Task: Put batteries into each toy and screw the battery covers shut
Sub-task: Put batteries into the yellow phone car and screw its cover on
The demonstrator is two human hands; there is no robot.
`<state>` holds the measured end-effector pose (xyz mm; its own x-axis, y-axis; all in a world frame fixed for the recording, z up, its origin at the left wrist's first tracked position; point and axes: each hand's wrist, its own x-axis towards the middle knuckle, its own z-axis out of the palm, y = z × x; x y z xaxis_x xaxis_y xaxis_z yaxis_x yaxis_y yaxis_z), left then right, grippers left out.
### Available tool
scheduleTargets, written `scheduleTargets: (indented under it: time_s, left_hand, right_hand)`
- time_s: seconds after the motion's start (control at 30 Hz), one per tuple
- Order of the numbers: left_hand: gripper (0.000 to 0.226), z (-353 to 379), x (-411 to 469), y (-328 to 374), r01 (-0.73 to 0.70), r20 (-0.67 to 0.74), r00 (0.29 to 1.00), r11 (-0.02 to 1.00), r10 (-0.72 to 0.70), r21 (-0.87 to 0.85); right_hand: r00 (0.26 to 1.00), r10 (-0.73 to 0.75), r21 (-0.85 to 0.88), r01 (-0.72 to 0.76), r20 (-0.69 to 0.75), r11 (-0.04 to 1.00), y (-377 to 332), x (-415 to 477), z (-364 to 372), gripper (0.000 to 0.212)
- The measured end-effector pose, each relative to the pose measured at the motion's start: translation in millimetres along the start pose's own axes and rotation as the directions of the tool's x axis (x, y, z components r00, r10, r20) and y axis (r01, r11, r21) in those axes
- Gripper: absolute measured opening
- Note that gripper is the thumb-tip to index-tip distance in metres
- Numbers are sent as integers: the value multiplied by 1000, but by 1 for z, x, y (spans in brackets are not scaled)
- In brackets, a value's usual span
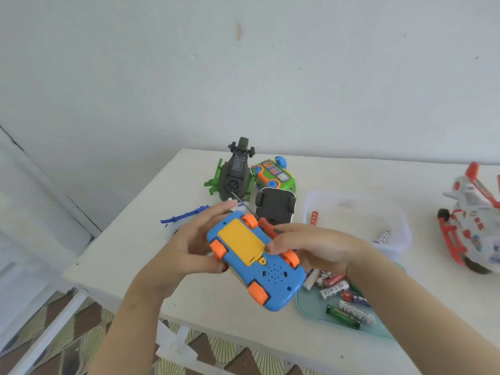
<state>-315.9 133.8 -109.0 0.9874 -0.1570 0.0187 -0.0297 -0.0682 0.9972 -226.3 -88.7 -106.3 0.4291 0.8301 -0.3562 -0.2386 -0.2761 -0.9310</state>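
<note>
Centre frame: left grip [194, 239] clamps the upturned blue car [273, 280]; right grip [311, 244] curls round the screwdriver [266, 227], thumb on the yellow cover [240, 239]. We judge: seat cover flush, then drive screw squarely.

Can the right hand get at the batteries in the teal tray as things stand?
Likely not yet: the right hand grips the screwdriver and presses on the blue car. The batteries lie uncovered just under its wrist, so once freed, the way looks open.
</note>
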Motion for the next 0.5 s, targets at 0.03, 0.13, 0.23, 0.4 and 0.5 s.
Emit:
scheduleTargets:
  time_s: [0.03,0.13,0.23,0.4,0.5]
  left_hand:
    - [79,-1,2,-4,-30,-79,996,1000,30,1]
    - [68,8,6,-20,-114,-378,916,991,134,75]
    - [63,22,6,-36,-255,-514,825,966,235,32]
    - [95,49,-7,-60,-253,-313,892,935,325,248]
    - [104,60,-4,-66,-186,-413,870,955,270,233]
  right_hand:
    - [999,-9,45,11,-49,999,5,2,3,65]
    - [975,-87,230,134,-205,964,17,7,15,59]
    - [897,-176,333,324,-406,885,23,11,31,36]
    - [725,-156,281,443,-671,852,30,23,50,35]
    - [720,-148,173,351,-678,920,35,26,57,34]
